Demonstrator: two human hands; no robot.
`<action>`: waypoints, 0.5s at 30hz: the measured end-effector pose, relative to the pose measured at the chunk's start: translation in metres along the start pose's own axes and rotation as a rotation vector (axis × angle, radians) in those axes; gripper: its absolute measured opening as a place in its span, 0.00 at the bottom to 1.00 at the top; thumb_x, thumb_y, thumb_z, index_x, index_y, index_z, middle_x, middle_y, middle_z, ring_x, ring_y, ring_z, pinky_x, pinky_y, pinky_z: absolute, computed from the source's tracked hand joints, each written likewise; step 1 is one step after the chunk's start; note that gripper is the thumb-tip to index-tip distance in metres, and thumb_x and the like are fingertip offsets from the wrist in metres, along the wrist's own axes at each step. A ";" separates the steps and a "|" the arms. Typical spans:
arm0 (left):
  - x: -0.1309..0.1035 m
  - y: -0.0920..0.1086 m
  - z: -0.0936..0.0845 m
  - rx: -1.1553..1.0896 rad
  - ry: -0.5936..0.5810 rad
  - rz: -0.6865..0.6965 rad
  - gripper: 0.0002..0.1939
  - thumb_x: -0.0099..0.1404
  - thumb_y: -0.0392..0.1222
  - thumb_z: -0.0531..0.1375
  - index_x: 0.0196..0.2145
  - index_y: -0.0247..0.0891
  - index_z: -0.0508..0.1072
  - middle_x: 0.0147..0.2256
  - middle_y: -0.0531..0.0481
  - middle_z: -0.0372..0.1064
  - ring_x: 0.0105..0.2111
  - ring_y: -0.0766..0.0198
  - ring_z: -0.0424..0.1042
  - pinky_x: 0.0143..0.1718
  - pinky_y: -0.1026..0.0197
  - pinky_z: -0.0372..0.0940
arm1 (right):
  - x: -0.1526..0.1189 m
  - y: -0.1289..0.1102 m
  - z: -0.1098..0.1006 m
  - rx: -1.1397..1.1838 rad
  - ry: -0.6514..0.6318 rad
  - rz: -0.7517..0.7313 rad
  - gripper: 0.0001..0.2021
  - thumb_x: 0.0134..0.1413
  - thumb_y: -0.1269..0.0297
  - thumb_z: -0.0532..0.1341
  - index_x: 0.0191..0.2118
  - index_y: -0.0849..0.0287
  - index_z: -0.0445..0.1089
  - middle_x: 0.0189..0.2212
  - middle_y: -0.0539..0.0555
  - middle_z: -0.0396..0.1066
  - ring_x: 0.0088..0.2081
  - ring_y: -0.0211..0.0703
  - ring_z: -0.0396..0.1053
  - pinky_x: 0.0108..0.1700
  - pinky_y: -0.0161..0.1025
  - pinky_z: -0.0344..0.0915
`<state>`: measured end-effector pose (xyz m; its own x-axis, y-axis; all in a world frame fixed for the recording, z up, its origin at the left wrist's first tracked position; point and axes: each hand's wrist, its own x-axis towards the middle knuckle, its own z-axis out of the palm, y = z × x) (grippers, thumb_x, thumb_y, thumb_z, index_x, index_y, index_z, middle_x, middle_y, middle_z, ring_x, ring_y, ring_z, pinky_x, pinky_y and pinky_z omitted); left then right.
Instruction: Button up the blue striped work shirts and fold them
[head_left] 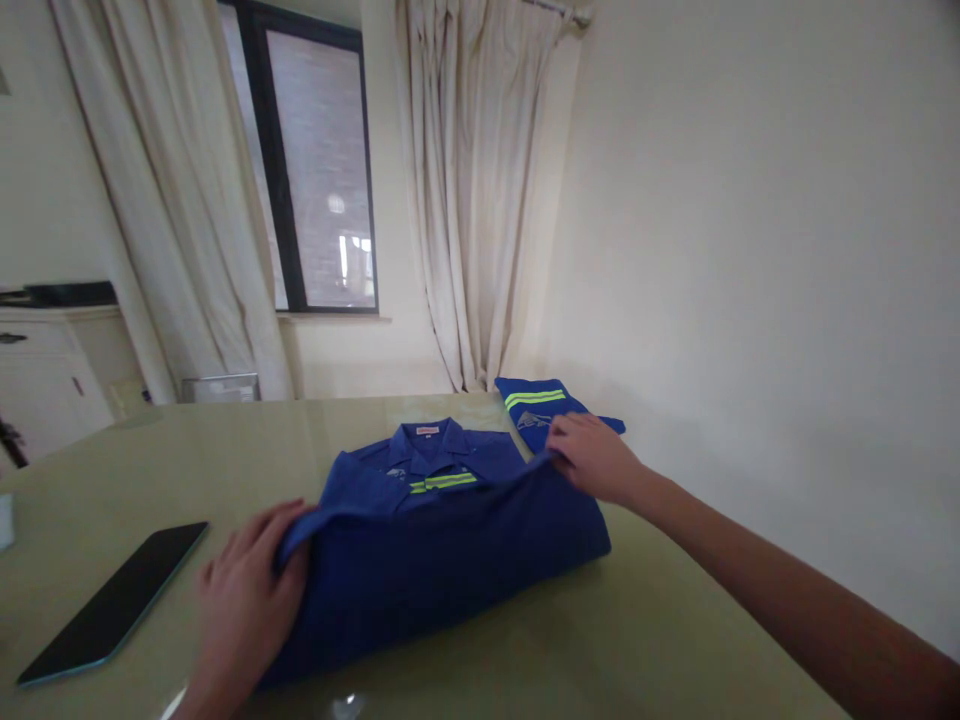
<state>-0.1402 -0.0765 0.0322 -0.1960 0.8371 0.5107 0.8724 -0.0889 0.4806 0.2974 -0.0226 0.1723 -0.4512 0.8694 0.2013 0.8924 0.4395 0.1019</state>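
Observation:
A blue work shirt (450, 550) with a collar and a yellow-green reflective stripe lies on the table, collar toward the far side. Its lower part is raised and folded over toward the collar, hiding most of the front. At the left end of that raised edge, my left hand (259, 575) is closed around the cloth. My right hand (589, 455) pinches the same edge at its right end. Just beyond my right hand rests a second blue garment (536, 405), folded, with two yellow-green stripes and a grey print.
A dark flat tablet (120, 600) lies on the pale green table (247, 450) at the left. Near the front edge is a small clear piece of plastic (348, 706). Behind the table are curtains (480, 200), a window and a white cabinet (60, 360); a wall borders the right side.

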 end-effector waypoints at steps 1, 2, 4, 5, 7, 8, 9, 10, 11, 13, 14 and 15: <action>0.026 0.015 0.003 0.033 0.059 -0.038 0.23 0.66 0.52 0.50 0.52 0.48 0.76 0.56 0.43 0.72 0.57 0.37 0.68 0.58 0.29 0.58 | 0.028 0.004 0.001 0.040 0.059 0.062 0.05 0.58 0.69 0.63 0.38 0.58 0.76 0.46 0.59 0.73 0.53 0.51 0.66 0.61 0.47 0.56; 0.052 0.027 0.007 0.058 0.135 -0.107 0.25 0.68 0.51 0.48 0.56 0.43 0.73 0.57 0.39 0.70 0.58 0.37 0.66 0.58 0.30 0.58 | 0.052 0.008 0.005 0.095 0.156 0.191 0.06 0.59 0.68 0.63 0.42 0.58 0.76 0.50 0.58 0.71 0.55 0.50 0.64 0.62 0.44 0.54; 0.098 0.037 0.018 0.056 0.255 -0.210 0.33 0.69 0.56 0.50 0.66 0.34 0.61 0.62 0.31 0.62 0.61 0.34 0.62 0.59 0.33 0.58 | 0.086 0.014 0.024 0.108 0.268 0.346 0.18 0.67 0.64 0.58 0.59 0.60 0.67 0.61 0.63 0.62 0.63 0.52 0.56 0.64 0.47 0.50; 0.114 0.034 0.024 0.055 0.302 -0.219 0.40 0.67 0.59 0.53 0.69 0.32 0.53 0.65 0.29 0.57 0.64 0.33 0.58 0.60 0.34 0.57 | 0.094 0.016 0.037 0.118 0.299 0.423 0.23 0.67 0.63 0.57 0.64 0.62 0.60 0.64 0.66 0.58 0.64 0.54 0.55 0.64 0.48 0.51; 0.126 0.012 0.039 0.067 0.299 -0.231 0.48 0.64 0.61 0.56 0.71 0.31 0.44 0.67 0.27 0.52 0.66 0.33 0.54 0.62 0.35 0.56 | 0.094 0.019 0.071 0.157 0.296 0.553 0.28 0.66 0.62 0.59 0.66 0.67 0.55 0.63 0.70 0.58 0.62 0.58 0.58 0.61 0.49 0.56; 0.125 -0.005 0.046 0.079 0.234 -0.238 0.49 0.64 0.61 0.55 0.71 0.30 0.44 0.65 0.26 0.55 0.66 0.33 0.55 0.62 0.35 0.56 | 0.087 0.021 0.089 0.191 0.265 0.595 0.27 0.64 0.63 0.60 0.65 0.67 0.58 0.60 0.71 0.62 0.59 0.58 0.63 0.59 0.48 0.59; 0.119 -0.023 0.054 0.086 0.138 -0.250 0.47 0.63 0.60 0.54 0.70 0.26 0.46 0.61 0.25 0.61 0.64 0.33 0.59 0.61 0.35 0.57 | 0.078 0.022 0.107 0.235 0.218 0.623 0.25 0.61 0.64 0.63 0.61 0.67 0.62 0.55 0.70 0.67 0.55 0.59 0.67 0.56 0.48 0.62; 0.111 -0.042 0.062 0.091 0.041 -0.252 0.48 0.63 0.61 0.52 0.68 0.22 0.49 0.57 0.25 0.66 0.61 0.32 0.63 0.61 0.34 0.57 | 0.068 0.024 0.123 0.284 0.169 0.635 0.23 0.59 0.64 0.64 0.58 0.66 0.66 0.51 0.68 0.70 0.52 0.59 0.70 0.54 0.48 0.64; 0.102 -0.060 0.068 0.073 -0.041 -0.249 0.48 0.61 0.63 0.52 0.66 0.20 0.53 0.53 0.25 0.69 0.59 0.32 0.66 0.61 0.35 0.59 | 0.058 0.026 0.136 0.337 0.126 0.633 0.20 0.58 0.64 0.64 0.55 0.65 0.69 0.48 0.67 0.73 0.49 0.58 0.72 0.52 0.47 0.66; 0.083 -0.088 0.076 -0.023 -0.182 -0.200 0.45 0.58 0.64 0.52 0.61 0.23 0.60 0.48 0.29 0.73 0.52 0.36 0.73 0.58 0.38 0.64 | 0.038 0.031 0.154 0.444 0.056 0.598 0.16 0.60 0.65 0.62 0.52 0.62 0.71 0.43 0.63 0.76 0.45 0.53 0.75 0.49 0.44 0.68; 0.073 -0.098 0.076 -0.082 -0.219 -0.175 0.44 0.57 0.65 0.53 0.60 0.27 0.62 0.46 0.32 0.74 0.47 0.39 0.76 0.55 0.40 0.68 | 0.028 0.034 0.158 0.491 0.027 0.575 0.15 0.60 0.66 0.60 0.51 0.62 0.72 0.41 0.61 0.77 0.44 0.51 0.75 0.48 0.42 0.69; 0.064 -0.106 0.073 -0.151 -0.258 -0.158 0.43 0.57 0.65 0.55 0.60 0.31 0.62 0.45 0.36 0.76 0.42 0.43 0.78 0.50 0.43 0.72 | 0.019 0.038 0.159 0.529 -0.003 0.551 0.14 0.59 0.68 0.60 0.50 0.61 0.73 0.39 0.59 0.78 0.42 0.49 0.76 0.46 0.40 0.70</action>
<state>-0.2128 0.0261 -0.0378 -0.1868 0.9541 0.2340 0.7604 -0.0104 0.6494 0.3222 0.0465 0.0248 0.0584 0.9947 0.0849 0.8699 -0.0090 -0.4931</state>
